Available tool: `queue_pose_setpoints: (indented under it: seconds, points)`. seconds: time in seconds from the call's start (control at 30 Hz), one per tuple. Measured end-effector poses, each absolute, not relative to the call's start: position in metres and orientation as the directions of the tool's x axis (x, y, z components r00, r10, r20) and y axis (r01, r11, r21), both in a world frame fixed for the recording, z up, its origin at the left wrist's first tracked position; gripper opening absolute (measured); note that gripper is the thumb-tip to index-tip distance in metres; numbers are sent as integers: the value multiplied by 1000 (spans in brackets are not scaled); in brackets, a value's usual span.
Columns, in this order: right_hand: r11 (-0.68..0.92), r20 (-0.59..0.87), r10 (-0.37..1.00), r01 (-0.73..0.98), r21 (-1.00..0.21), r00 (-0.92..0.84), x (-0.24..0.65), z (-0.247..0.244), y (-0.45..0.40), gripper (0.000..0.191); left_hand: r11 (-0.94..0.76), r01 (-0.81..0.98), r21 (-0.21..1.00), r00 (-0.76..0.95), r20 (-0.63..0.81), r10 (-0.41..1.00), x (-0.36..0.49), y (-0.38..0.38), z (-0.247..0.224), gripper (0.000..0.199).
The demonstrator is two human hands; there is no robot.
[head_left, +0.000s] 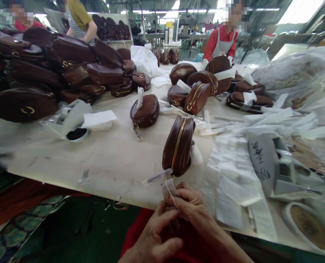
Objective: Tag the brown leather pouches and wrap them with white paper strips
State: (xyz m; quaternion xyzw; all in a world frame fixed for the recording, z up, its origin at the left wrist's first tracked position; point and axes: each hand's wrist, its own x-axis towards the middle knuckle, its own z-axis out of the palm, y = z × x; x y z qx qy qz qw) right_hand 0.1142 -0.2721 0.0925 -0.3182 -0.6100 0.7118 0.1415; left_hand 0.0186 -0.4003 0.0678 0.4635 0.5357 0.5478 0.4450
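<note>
A dark brown bag (178,146) with a gold zipper stands at the front of the table, its zipper facing up and toward me. From its lower end hangs a small pale tag (168,190) on a thin white string. My right hand (191,204) pinches the tag and string between thumb and fingers. Close beside it, my left hand (158,233) has its fingertips at the lower part of the tag, thumb held apart below. A clear plastic piece seems to lie between the hands, but it is blurred. A second, narrow tag (158,176) lies by the zipper end.
Brown bags (104,73) pile up at the left; others (197,96) stand mid-table. A tape dispenser (272,164), white paper strips (233,160) and a round container (310,226) lie right. White sheets (99,119) lie left. A person in red (222,42) stands across the table.
</note>
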Motion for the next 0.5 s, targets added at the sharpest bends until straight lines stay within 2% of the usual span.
queue_pose_setpoints:
  seconds: [0.13,0.23,0.3,0.37,0.43,0.5]
  points:
    - [37,-176,549,234,-972,-817,117,93,-270,48,-7,-144,990,-292,-36,956,20,-401,62,45]
    - [246,-110,509,267,-932,-854,125,91,-270,45,62,-244,968,-346,-147,927,13,-404,60,45]
    - [332,-63,501,259,-907,-863,131,88,-272,39,119,-181,976,-433,-188,881,5,-405,61,41]
    - [375,-8,519,236,-896,-855,135,85,-273,33,172,-46,984,-515,-171,840,-5,-407,63,37]
    - [397,58,554,203,-895,-830,138,82,-274,24,230,62,971,-521,-165,837,-14,-412,64,34]
    - [408,124,600,170,-897,-790,139,80,-273,16,277,82,957,-480,-206,853,-20,-422,63,34]
